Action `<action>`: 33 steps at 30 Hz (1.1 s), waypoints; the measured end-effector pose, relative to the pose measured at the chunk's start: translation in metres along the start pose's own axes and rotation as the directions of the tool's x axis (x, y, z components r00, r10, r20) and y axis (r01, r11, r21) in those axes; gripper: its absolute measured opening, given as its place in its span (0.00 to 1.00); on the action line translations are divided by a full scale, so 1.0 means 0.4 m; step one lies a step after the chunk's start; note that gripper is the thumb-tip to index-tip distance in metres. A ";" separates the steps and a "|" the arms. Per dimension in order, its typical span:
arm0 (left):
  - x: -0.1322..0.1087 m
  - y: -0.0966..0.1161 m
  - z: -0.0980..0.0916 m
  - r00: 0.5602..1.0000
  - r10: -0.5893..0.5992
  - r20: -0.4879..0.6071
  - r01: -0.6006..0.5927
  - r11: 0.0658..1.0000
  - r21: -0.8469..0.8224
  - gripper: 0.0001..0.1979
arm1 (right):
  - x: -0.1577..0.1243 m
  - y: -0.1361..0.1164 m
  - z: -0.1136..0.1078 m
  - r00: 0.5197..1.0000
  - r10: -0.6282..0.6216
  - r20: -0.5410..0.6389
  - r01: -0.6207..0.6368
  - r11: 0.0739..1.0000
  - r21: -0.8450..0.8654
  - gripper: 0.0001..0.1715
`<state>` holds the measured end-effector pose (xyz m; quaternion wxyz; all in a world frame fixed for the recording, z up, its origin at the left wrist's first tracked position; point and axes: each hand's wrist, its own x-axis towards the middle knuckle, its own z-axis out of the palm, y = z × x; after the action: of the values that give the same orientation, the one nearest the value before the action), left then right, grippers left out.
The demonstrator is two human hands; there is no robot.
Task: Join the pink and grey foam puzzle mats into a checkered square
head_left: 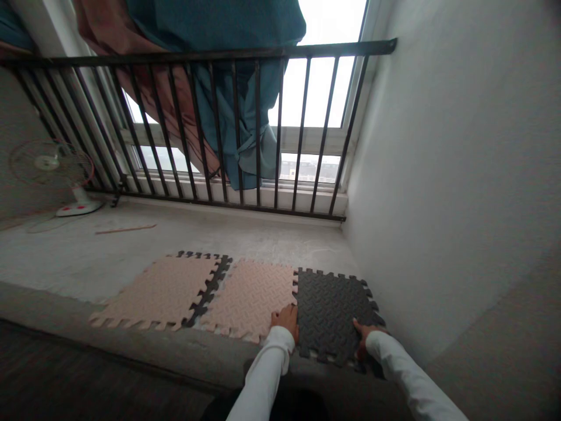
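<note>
Head cam looking down at a balcony floor, and both hands are on a little row of foam puzzle mats. The black foam tile (331,316) sits at the right end, butted right up against the middle pink tile (249,298), with the left hand (287,323) right on the seam between them. That hand is narrow and kind of bunched, pressing down on the edge, and I can't tell if it's actually pinching anything. The right hand (366,340) is on the black tile's near right corner area with its fingers (358,334) spread wider, though I can't tell if it's gripping the edge. Both arms are in white sleeves (263,374).

A second pink tile (160,292) lies further left, with a black toothed strip (210,286) between the two pink ones. All of it sits on a dusty concrete floor (131,245) beside a white wall (438,175). Past that there's a thin stick (125,229), a white desk fan (52,169) in the left corner, and a dark metal railing (210,55) in front of a window (319,88) with a teal curtain (236,99) knotted up.
</note>
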<state>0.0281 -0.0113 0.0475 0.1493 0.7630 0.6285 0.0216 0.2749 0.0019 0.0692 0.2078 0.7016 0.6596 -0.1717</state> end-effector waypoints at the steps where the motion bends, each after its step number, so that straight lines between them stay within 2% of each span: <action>1: 0.006 0.001 0.005 0.999 -0.029 -0.020 0.029 1.000 0.001 0.28 | -0.004 -0.003 -0.004 1.000 0.013 0.022 -0.012 0.999 -0.030 0.60; 3: 0.020 0.001 0.011 0.997 -0.073 -0.039 0.072 0.997 -0.006 0.27 | -0.008 -0.008 -0.008 0.996 0.049 0.076 -0.041 0.994 -0.101 0.61; 11: 0.071 0.006 -0.006 0.990 -0.140 0.021 0.140 0.990 0.006 0.19 | 0.022 0.004 0.010 0.995 0.036 0.090 -0.026 0.994 -0.103 0.61; 18: 0.103 -0.010 -0.013 0.998 -0.016 0.057 0.015 1.000 0.002 0.22 | 0.019 -0.002 0.007 0.993 0.054 0.105 -0.046 0.996 -0.083 0.63; 21: 0.118 -0.019 -0.014 0.999 -0.001 0.050 0.002 1.000 -0.030 0.27 | 0.014 -0.003 0.003 0.995 0.041 0.095 -0.035 0.997 -0.070 0.64; 23: 0.134 -0.025 -0.016 0.999 -0.003 0.036 0.005 0.999 -0.051 0.27 | 0.014 -0.002 0.004 0.996 0.039 0.083 -0.033 0.996 -0.079 0.64; 29: 0.219 -0.013 -0.027 0.996 -0.090 0.010 0.091 0.990 -0.103 0.30 | 0.017 -0.001 0.007 0.994 0.025 0.108 -0.015 0.996 -0.090 0.67; 33: 0.277 0.013 -0.033 0.989 -0.142 0.038 0.144 0.989 -0.029 0.25 | 0.019 0.000 0.013 0.995 0.015 0.100 -0.004 0.994 -0.109 0.66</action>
<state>0.0532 0.0976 0.0443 0.1740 0.7138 0.6784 0.0071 0.2759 0.0057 0.0607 0.2795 0.6827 0.6535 -0.1695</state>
